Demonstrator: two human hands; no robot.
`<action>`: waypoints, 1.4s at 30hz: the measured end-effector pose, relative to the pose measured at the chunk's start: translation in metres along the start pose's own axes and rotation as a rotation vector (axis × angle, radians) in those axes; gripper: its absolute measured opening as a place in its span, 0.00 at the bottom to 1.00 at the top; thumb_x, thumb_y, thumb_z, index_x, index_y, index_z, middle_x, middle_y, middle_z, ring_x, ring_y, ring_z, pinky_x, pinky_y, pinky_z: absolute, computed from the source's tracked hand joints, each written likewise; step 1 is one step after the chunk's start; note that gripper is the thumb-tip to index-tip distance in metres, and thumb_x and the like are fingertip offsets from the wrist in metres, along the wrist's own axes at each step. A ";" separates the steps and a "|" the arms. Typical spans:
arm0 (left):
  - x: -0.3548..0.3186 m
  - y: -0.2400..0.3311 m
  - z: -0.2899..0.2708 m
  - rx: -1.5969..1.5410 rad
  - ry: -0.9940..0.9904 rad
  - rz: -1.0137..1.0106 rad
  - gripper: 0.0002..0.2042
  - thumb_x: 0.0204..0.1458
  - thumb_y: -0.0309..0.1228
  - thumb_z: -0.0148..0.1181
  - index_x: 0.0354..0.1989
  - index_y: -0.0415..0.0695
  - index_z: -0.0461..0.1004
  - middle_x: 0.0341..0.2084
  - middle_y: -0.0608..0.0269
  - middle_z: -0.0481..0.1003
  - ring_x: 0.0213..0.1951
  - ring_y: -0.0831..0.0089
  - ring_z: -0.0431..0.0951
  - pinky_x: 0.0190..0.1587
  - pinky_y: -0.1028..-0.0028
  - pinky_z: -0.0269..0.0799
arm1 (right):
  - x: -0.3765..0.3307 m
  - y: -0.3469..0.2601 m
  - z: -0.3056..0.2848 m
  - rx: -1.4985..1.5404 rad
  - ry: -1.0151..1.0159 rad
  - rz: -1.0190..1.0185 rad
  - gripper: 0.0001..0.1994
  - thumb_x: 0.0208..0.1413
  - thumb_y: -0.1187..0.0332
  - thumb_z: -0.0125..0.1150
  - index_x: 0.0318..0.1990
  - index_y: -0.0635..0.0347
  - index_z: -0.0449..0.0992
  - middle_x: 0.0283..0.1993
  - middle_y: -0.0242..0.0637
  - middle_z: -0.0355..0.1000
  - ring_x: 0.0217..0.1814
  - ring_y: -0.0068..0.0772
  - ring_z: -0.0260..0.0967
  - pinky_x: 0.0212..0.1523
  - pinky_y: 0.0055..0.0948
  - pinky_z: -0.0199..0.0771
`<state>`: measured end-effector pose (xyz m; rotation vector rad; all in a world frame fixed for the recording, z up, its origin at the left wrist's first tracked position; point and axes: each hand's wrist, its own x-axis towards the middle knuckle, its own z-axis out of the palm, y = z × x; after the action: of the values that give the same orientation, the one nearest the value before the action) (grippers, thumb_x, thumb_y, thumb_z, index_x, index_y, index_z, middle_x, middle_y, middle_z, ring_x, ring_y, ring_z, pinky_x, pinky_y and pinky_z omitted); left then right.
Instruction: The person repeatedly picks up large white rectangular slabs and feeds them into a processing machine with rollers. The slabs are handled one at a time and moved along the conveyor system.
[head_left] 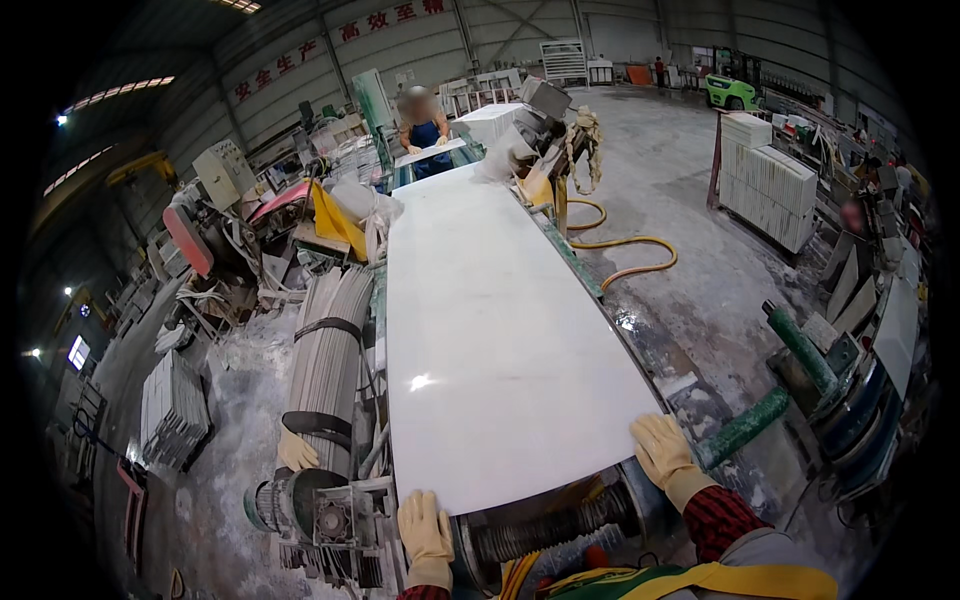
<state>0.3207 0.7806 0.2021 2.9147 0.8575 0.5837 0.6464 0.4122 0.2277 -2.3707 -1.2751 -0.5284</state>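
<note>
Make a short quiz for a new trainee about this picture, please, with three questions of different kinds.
1. True or false: both gloved hands rest on the near edge of the white stone slab.
2. What lies on the floor to the right of the line? A) yellow hose B) blue bucket C) red ladder
3. Fill in: the far person's apron is ____.

Key:
1. True: left hand, right hand.
2. A, yellow hose.
3. Blue, far person.

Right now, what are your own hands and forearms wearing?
Both hands wear pale yellow, slightly grubby work gloves with cuffs: the left hand and the right hand. Red-and-black checked sleeves show behind the cuffs, plainly on the right forearm, only a sliver on the left. No markings visible.
</note>
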 end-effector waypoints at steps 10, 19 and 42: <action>-0.006 -0.002 0.002 -0.029 -0.011 -0.015 0.23 0.63 0.35 0.57 0.66 0.41 0.68 0.65 0.41 0.67 0.67 0.39 0.64 0.72 0.47 0.54 | 0.004 -0.008 -0.010 0.006 -0.005 0.008 0.16 0.58 0.65 0.59 0.53 0.59 0.76 0.57 0.43 0.74 0.63 0.50 0.68 0.66 0.51 0.63; -0.010 -0.005 0.004 -0.005 0.046 0.023 0.23 0.60 0.34 0.60 0.63 0.40 0.69 0.64 0.41 0.69 0.66 0.40 0.66 0.71 0.48 0.57 | -0.002 -0.007 -0.007 0.028 0.007 0.011 0.17 0.58 0.65 0.59 0.54 0.58 0.76 0.58 0.43 0.74 0.64 0.49 0.67 0.68 0.52 0.61; -0.018 -0.001 -0.002 -0.033 0.036 0.016 0.24 0.60 0.33 0.60 0.63 0.39 0.69 0.63 0.42 0.69 0.66 0.41 0.66 0.71 0.48 0.56 | -0.004 -0.012 -0.014 0.043 0.029 -0.023 0.17 0.56 0.68 0.60 0.53 0.61 0.77 0.56 0.46 0.74 0.60 0.53 0.69 0.64 0.51 0.64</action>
<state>0.3059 0.7721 0.1973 2.8929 0.8208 0.6469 0.6319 0.4084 0.2397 -2.3073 -1.2895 -0.5351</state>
